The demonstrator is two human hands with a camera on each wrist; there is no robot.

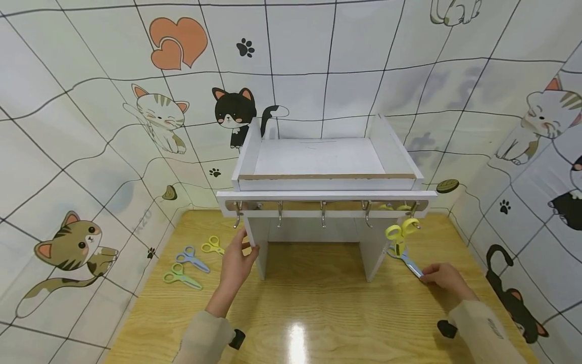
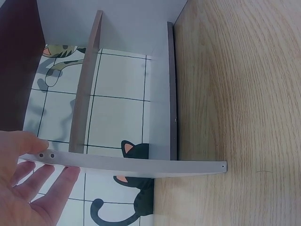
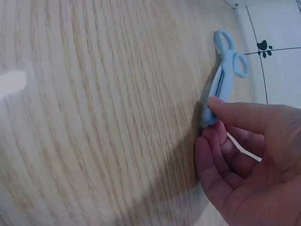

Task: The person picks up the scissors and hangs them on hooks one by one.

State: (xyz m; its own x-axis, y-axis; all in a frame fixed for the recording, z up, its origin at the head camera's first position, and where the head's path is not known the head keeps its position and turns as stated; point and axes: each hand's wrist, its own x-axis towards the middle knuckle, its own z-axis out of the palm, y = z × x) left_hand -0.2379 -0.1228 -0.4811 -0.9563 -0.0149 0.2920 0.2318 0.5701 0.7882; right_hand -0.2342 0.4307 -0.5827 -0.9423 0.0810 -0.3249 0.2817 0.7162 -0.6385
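My left hand (image 1: 235,263) grips the left side panel (image 2: 127,164) of a small white shelf (image 1: 318,195); in the left wrist view the thumb lies on one face and the fingers on the other. My right hand (image 1: 447,279) pinches blue scissors (image 3: 227,70) by the blade end, low over the table at the shelf's right. Their handle loops point away from the hand. Yellow scissors (image 1: 399,236) hang from the rightmost hook and partly cover the blue handles in the head view.
More scissors lie left of the shelf: a yellow pair (image 1: 211,244), a blue pair (image 1: 192,258) and a green pair (image 1: 182,277). Several metal hooks (image 1: 323,214) line the shelf's front rail. Cat-patterned cloth (image 1: 309,91) surrounds the wooden table (image 1: 318,303).
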